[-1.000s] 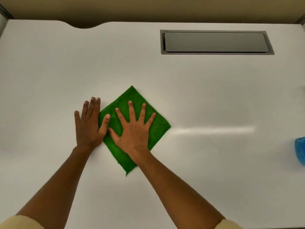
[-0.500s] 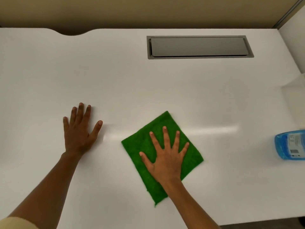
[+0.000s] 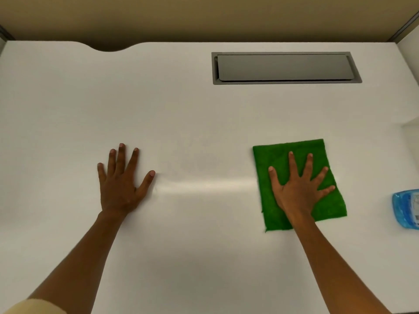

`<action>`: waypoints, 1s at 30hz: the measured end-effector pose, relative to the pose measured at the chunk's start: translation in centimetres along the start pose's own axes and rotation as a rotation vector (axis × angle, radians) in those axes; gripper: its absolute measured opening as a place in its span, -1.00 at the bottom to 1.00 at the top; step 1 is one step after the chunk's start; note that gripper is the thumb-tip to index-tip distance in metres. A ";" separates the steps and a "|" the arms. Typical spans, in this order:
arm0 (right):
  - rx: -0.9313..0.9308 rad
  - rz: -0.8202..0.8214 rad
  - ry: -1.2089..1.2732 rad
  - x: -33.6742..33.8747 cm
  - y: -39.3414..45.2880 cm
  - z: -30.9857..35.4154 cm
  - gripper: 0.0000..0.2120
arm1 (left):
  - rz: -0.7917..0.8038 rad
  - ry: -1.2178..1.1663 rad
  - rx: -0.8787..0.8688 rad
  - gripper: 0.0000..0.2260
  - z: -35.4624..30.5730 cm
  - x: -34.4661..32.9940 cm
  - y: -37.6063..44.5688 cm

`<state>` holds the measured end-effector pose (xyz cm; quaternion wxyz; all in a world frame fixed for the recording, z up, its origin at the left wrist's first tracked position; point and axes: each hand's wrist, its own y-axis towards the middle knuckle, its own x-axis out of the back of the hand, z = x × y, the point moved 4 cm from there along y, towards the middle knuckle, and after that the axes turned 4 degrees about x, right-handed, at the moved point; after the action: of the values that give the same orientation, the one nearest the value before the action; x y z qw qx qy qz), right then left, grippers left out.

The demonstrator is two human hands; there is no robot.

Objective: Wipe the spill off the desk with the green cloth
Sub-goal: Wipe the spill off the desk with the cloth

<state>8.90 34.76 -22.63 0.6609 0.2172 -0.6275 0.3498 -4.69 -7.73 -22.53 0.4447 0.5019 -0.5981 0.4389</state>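
Note:
The green cloth (image 3: 281,152) lies flat on the white desk (image 3: 181,114), right of centre. My right hand (image 3: 297,191) presses down on it with palm flat and fingers spread. My left hand (image 3: 122,184) rests flat on the bare desk at the left, fingers apart, holding nothing. A faint glossy streak (image 3: 204,185) runs across the desk between my left hand and the cloth. I cannot tell whether it is wet or a reflection. No distinct puddle shows.
A blue plastic bottle (image 3: 405,209) lies on its side at the right edge, a short way from the cloth. A grey cable hatch (image 3: 283,68) is set into the desk at the back right. A curved notch cuts the desk's far edge at the left.
My right hand has slid the cloth from beside my left hand to the right, and the cloth has turned from a diamond to nearly square. My left hand stayed flat on the desk.

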 end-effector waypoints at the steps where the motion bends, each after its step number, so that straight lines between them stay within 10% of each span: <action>1: -0.002 -0.006 0.014 0.1 1.0 0.6 -0.22 | 0.001 0.001 0.002 -0.27 0.0 0.0 0.0; 30: 0.599 -0.014 0.021 -3.6 -8.6 22.9 -0.24 | -0.034 -0.075 -0.051 -0.30 0.5 0.3 0.1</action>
<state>-0.19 11.84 -22.12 0.5762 0.4033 -0.4877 0.5171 -4.87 -8.27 -22.37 0.4421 0.5167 -0.6166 0.3968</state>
